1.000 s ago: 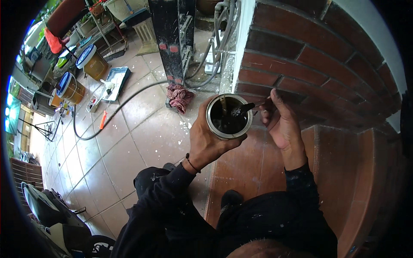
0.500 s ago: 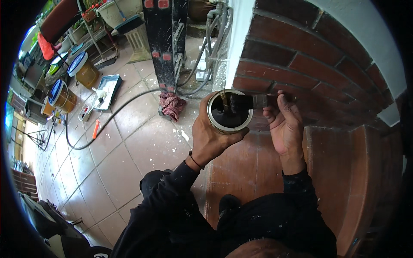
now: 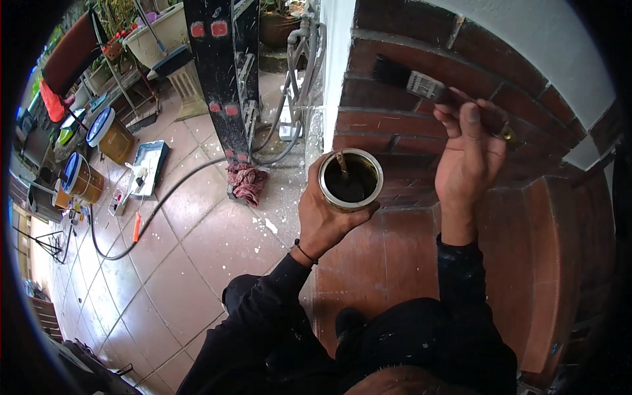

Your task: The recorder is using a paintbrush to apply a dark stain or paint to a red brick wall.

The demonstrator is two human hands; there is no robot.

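Observation:
My left hand (image 3: pixel 329 222) is wrapped round an open metal can (image 3: pixel 351 199) of dark liquid, with a stick standing in it. My right hand (image 3: pixel 471 155) grips a paintbrush (image 3: pixel 424 86), raised above and right of the can. The brush's wide black bristles point left, in front of the red brick wall (image 3: pixel 401 118). Its handle is partly hidden by my fingers.
Black post (image 3: pixel 220 79) with red patches, crumpled cloth (image 3: pixel 247 181) at its foot, grey hose (image 3: pixel 164 197). Buckets (image 3: pixel 110 135), roller tray (image 3: pixel 148 168), chair (image 3: pixel 66 59), planters (image 3: pixel 151 39) on the left. Tiled step (image 3: pixel 395 263) below me, curved riser at right.
The brush has come out of the can and risen with my right hand, up and to the right toward the brick wall. My left hand still holds the can at about the same place.

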